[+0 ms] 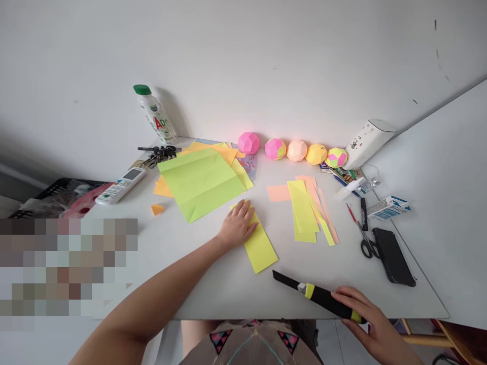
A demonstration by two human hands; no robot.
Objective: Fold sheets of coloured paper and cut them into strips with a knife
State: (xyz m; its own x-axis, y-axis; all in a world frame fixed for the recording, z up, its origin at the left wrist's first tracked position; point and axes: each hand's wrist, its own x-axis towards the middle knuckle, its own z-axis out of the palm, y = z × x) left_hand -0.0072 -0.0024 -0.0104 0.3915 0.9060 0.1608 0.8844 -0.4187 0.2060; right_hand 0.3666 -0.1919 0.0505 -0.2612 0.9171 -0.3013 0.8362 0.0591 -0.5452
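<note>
My left hand point(236, 225) lies flat, fingers spread, on a yellow paper strip point(262, 251) on the white table. At the front edge, my right hand point(367, 319) grips the handle end of a utility knife point(327, 299), black with yellow parts. Its dark blade is extended and points left, just below the near end of the strip and apart from it. Left of my left hand lies a large creased green paper sheet point(201, 180) over orange and yellow sheets. To the right, cut yellow strips point(302, 213) overlap peach strips point(277, 193).
Several faceted paper balls point(275, 149) line the wall. A white bottle point(158, 119), keys point(163, 152), a remote point(122, 186) and a small orange paper piece point(157, 209) are on the left. Scissors point(367, 247), a marker point(364, 214), a black phone-like case point(393, 257) and a box point(388, 208) lie right.
</note>
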